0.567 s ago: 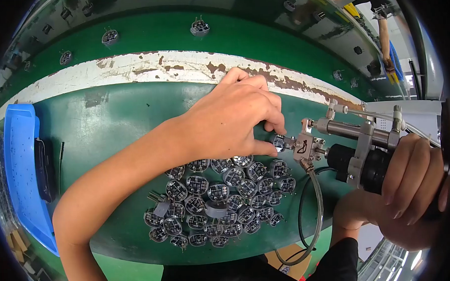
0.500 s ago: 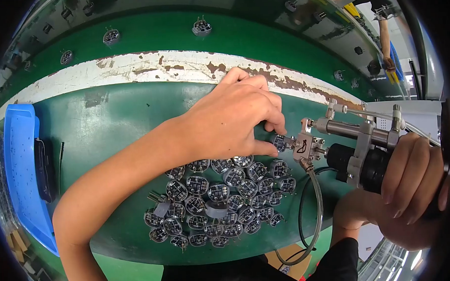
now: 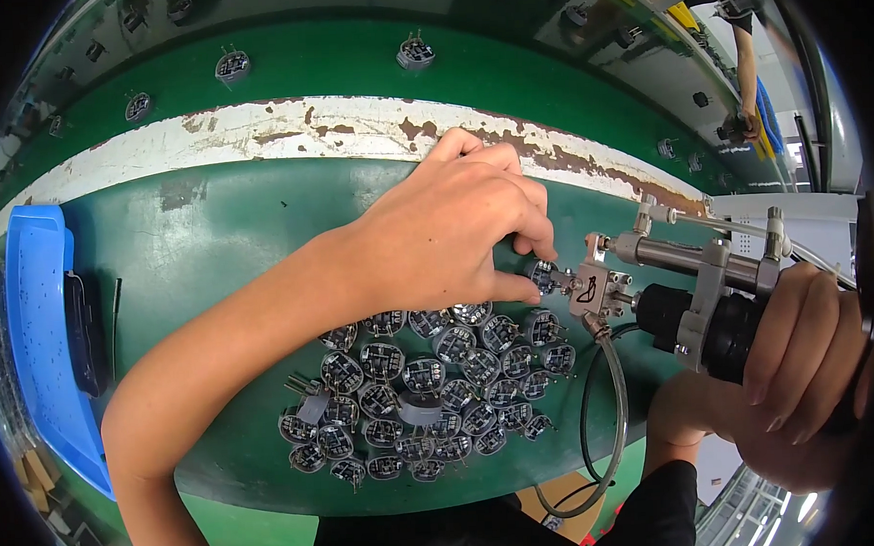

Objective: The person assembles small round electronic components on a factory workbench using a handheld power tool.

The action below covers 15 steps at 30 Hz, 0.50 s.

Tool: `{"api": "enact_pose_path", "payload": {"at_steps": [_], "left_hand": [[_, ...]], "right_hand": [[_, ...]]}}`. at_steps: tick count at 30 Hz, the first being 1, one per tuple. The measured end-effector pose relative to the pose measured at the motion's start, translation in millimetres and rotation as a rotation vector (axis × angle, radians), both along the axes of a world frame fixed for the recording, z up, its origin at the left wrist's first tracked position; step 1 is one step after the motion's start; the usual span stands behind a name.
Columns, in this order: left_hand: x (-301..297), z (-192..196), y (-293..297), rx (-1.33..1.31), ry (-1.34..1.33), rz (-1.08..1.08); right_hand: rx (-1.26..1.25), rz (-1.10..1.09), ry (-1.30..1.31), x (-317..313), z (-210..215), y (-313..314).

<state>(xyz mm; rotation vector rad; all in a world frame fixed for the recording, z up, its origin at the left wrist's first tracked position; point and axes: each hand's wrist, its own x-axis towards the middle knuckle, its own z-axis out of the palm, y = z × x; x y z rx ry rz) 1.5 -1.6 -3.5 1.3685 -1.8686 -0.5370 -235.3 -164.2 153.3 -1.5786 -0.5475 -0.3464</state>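
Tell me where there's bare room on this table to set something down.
The biggest bare patch of table lies between the blue tray, the white rail and the left forearm. A smaller one sits between that forearm and the round parts. It's crowded among those parts and around the tool in the right hand.

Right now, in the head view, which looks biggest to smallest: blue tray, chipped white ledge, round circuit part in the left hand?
Largest: chipped white ledge
Next: blue tray
Smallest: round circuit part in the left hand, partly hidden
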Motion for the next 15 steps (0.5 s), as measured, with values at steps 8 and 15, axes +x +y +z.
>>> {"api": "enact_pose_path", "payload": {"at_steps": [8,15], "left_hand": [[-1,1,0,0.013,0.002,-0.001],[-2,0,0,-0.006,-0.003,0.006]], "right_hand": [[-0.029,-0.129,0.015,24,-1,26],[-0.049,-0.238,0.023,50,-5,48]]}}
